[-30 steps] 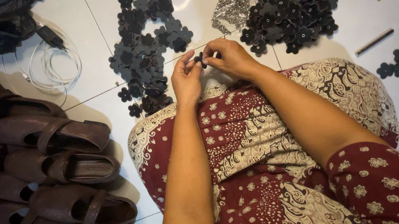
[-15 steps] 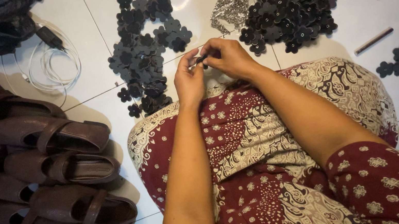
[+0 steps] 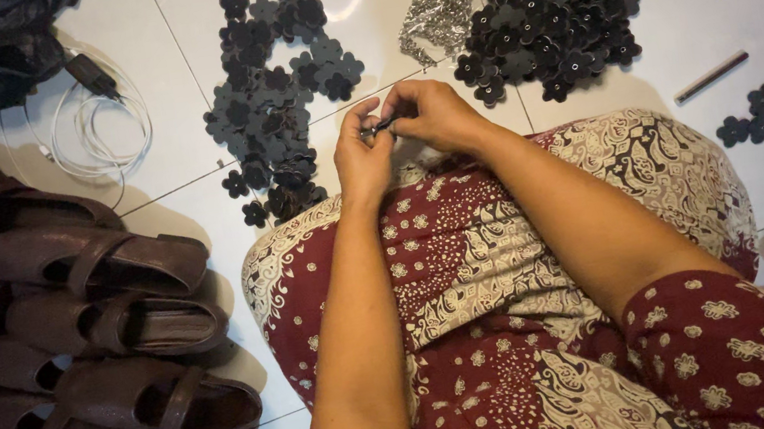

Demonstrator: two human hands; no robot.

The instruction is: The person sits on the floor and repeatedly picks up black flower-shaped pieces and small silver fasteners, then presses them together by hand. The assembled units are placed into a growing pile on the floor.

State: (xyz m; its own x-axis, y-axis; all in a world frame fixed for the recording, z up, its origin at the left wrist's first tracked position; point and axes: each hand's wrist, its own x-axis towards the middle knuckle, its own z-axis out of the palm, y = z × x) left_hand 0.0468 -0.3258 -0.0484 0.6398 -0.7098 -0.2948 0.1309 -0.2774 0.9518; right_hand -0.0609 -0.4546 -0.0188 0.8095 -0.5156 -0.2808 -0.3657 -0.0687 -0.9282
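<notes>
Little has changed over the last second: both hands sit in the same spot above the knees, the small dark piece (image 3: 382, 127) pinched between them has only been turned slightly, so the fiddly joining work on that one piece looks to be ongoing, not finished. Left hand (image 3: 362, 156) is raised with the wrist bent, fingers (image 3: 363, 120) curled and pressed together on the left end of the piece. Right hand (image 3: 433, 116) comes in from the right, forearm lying diagonally across the patterned red skirt (image 3: 470, 272), thumb and forefinger pinching the other end; the remaining fingers are tucked under. Exact shape of the piece can't be told, it's mostly hidden by the fingertips, only a dark sliver with a glint shows. It's held just above the white tiled floor (image 3: 186, 93), touching nothing but the hands. Just ahead on the floor: a pile of flat dark flower cutouts (image 3: 270, 91) to the left, a clear bag of small metal bits (image 3: 440, 5) in the middle, a heap of flower pieces (image 3: 553, 16) with centre fittings to the right. Brown sandals (image 3: 90, 335) are stacked at far left, well apart from the hands.
</notes>
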